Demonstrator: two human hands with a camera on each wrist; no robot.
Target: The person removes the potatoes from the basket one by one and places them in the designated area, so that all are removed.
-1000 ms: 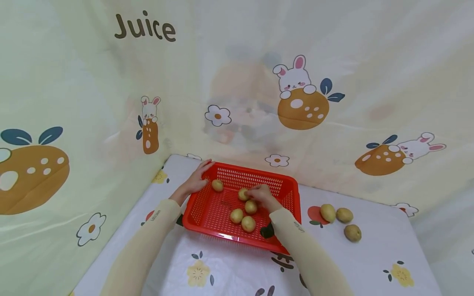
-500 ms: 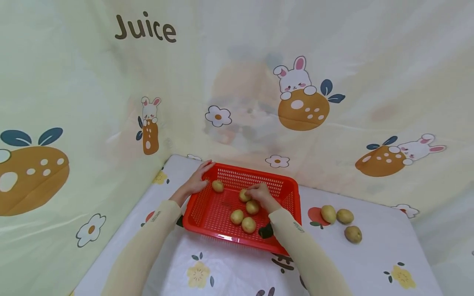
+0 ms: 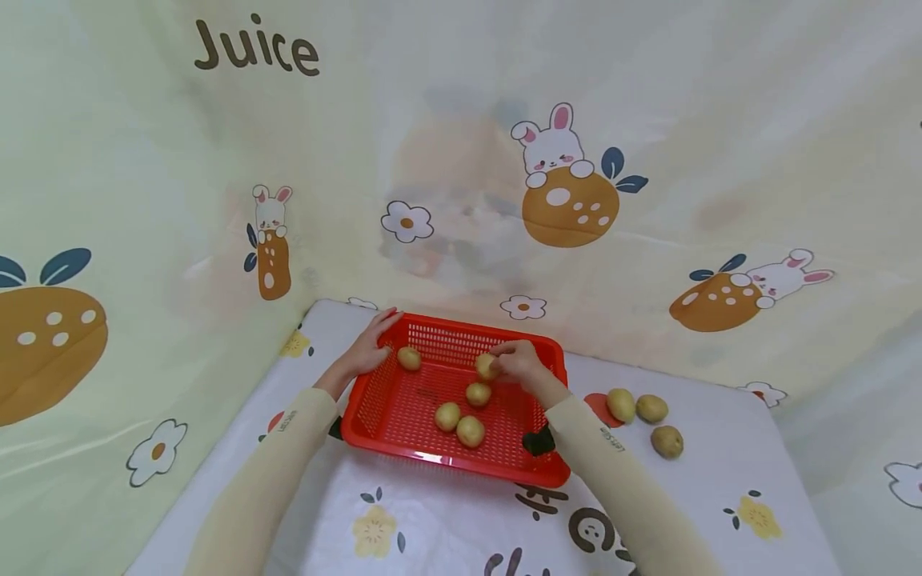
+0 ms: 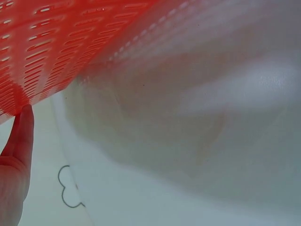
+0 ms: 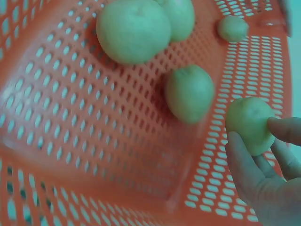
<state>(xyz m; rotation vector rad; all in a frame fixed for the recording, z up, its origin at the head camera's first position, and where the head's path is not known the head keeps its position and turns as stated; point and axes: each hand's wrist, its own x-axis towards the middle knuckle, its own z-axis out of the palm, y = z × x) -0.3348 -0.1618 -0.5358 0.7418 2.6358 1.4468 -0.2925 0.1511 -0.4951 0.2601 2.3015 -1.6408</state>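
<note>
My right hand pinches a potato between thumb and fingers inside the red plastic basket. In the right wrist view that potato is apart from the nearest potato and in front of the slotted wall. My left hand rests at the basket's back left corner. In the left wrist view its straight fingers touch the outer wall. Several more potatoes lie in the basket: one by the left wall, the others around its middle and front.
Three potatoes lie on the table right of the basket. The white printed cloth covers the table. Printed curtains hang close behind the basket and at the left. A dark camera mount sits at my right wrist, over the basket.
My right hand has moved rightward with the pinched potato, away from the potato beside it. The left hand stays at the corner. The head view has shifted slightly.
</note>
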